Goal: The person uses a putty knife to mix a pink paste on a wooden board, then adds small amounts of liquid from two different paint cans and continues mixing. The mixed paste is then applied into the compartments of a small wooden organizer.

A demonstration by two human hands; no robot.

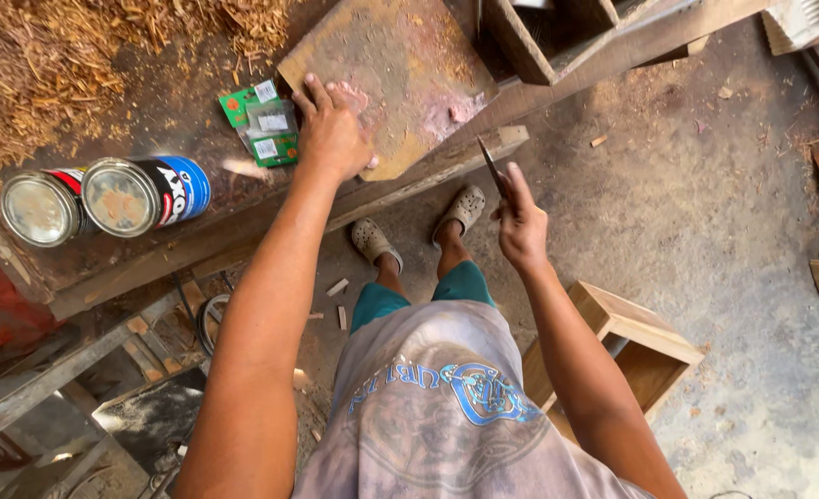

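A workbench [151, 249] strewn with wood shavings [49, 65] is seen from above, with a flat, stained board [400, 65] lying at its near right edge and jutting slightly past it. The board is pressed down by the left hand [333, 134], which is laid flat with fingers spread across the board's left corner, the palm resting partly on the bench beside it. A thin, dark blade [492, 166], possibly a putty knife or scraper though its shape is hard to make out, is pinched in the right hand [522, 226], fingers closed around its handle end and the tip raised toward the board's near edge; the blade is held clear of the board and not touching it.

Pale pinkish smears are seen on the board's surface, thickest near its right side, which suggests some filler has already been mixed or spread there; much of the board is still bare and brown, so the work is judged to be partly done at most.

Two round tins [104, 199] with dusty lids are set on their sides at the left of the bench, touching each other, and small green packets [261, 125] are lying just left of the pressing hand. An open wooden box [631, 346] is set on the dusty floor [705, 203] at the right, near the person's sandalled feet [418, 226].
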